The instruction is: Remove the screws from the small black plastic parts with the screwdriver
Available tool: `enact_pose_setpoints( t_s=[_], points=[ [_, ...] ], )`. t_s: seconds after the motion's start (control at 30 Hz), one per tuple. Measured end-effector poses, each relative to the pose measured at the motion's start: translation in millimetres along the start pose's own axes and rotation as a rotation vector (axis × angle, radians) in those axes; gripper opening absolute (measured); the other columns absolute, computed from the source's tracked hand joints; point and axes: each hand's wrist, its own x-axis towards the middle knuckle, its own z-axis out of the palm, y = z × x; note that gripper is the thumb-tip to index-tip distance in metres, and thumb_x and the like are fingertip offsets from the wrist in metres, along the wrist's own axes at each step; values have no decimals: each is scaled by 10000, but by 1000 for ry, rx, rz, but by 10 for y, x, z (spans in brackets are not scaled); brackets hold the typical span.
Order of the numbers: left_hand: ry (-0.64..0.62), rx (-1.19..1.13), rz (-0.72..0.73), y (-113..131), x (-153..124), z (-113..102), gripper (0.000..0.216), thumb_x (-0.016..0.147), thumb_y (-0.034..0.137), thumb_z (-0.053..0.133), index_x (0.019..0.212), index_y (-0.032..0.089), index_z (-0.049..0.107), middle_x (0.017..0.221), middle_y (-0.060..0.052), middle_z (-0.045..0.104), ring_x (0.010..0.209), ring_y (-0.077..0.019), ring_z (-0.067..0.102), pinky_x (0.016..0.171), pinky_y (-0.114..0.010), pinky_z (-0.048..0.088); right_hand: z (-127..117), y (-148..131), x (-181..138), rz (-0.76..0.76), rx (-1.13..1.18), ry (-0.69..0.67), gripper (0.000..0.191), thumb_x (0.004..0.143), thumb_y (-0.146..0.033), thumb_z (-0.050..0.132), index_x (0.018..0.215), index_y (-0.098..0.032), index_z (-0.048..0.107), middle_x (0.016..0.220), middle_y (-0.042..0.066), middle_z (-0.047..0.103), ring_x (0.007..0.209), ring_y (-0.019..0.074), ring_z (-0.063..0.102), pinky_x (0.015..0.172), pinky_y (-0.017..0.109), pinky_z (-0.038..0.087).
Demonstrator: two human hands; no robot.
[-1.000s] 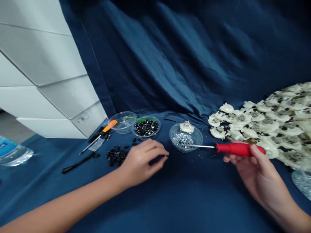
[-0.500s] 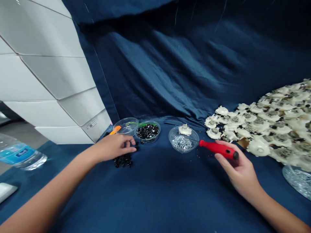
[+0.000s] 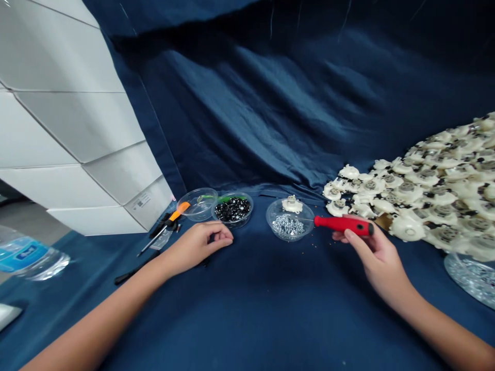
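My right hand (image 3: 371,252) grips a red-handled screwdriver (image 3: 342,224); its thin shaft points left into a clear dish of small silver screws (image 3: 289,225). A cream plastic part (image 3: 292,204) rests on that dish's far rim. My left hand (image 3: 199,243) lies on the blue cloth with its fingers curled into a pinch, just in front of a clear dish of black parts (image 3: 232,208). What the fingers pinch is too small to make out. A loose heap of black parts lies mostly hidden under that hand.
A large pile of cream plastic parts (image 3: 429,190) fills the right side. An empty clear dish (image 3: 198,202), an orange-handled tool (image 3: 172,217) and a black tool (image 3: 133,270) lie at left. White boxes (image 3: 77,134) and a water bottle (image 3: 29,257) stand far left. Another clear dish (image 3: 469,273) sits at right.
My left hand has drawn back and to the right from the black heap, fingers now curled in a pinch. The right hand with the screwdriver stays at the screw dish, handle now more level.
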Motion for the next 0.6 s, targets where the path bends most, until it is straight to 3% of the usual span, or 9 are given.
enact_pose_setpoints(
  t_s=[0.1,0.23,0.4,0.6],
  points=[
    [-74,-416,-62,301,12,164,285,1064,487,685,1060,214,766,911,-5,664,753,-147,590,673,-255,470,-13,59,-236,-8,-86,-55,495,965,-504,780,1390,-299,632,1161,91,830,1049,328,800,935,472,627],
    [-238,-934,-108,520,115,598,361,1031,533,754,1013,179,681,889,-5,672,694,-110,578,652,-236,459,48,37,-361,-35,-190,-146,428,982,-502,751,1324,-302,589,1143,76,812,962,284,779,871,426,590],
    [-370,-1273,-208,390,234,996,381,1036,523,771,1008,196,578,833,-23,694,659,-124,601,609,-234,489,26,67,-267,41,-100,-219,440,1018,-497,711,1395,-296,606,1156,79,831,1053,285,804,929,410,604],
    [-335,-1490,-227,193,266,993,197,1065,324,757,1105,152,671,886,-40,662,757,-136,639,709,-259,552,-131,82,-207,45,-54,-56,503,917,-444,855,1390,-325,730,1224,65,842,1042,303,832,932,411,673]
  ],
)
